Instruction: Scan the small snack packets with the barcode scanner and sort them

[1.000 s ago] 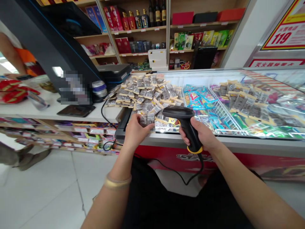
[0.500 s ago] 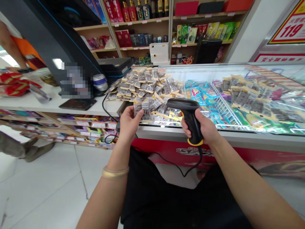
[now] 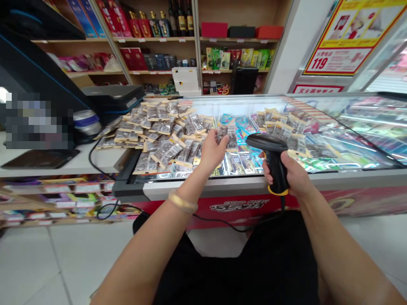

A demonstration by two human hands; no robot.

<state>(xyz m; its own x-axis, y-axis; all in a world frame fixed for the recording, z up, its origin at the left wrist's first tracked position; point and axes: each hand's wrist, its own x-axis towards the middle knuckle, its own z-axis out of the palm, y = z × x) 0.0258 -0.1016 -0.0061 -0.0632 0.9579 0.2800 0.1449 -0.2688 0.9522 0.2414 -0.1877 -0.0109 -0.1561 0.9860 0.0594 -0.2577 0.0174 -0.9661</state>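
Square dark-filled rectangular clear-plastic packet [image 3: 232, 136], pinched in half-curled left hand [image 3: 213, 150], to black plastic pistol-shaped scanner [image 3: 274, 157], wrapped in right hand [image 3: 296, 176], near red-fronted freezer's front edge [image 3: 237, 185].

1. Packet pile [image 3: 165, 127] is lying on display case [image 3: 356, 180], left end.
2. Second pile [image 3: 276, 125] is lying further right.
3. Packets [image 3: 232, 137] are sitting in left hand [image 3: 212, 148], between piles.
4. Scanner [image 3: 269, 144] is sitting in right hand [image 3: 295, 174], nearer than second pile.
5. Counter [image 3: 104, 158] is standing left, shelves [image 3: 241, 12] far.

Single head-worn cam, looks fwd & down; freezer [image 3: 244, 184] close, shelves [image 3: 173, 40] farther bk.
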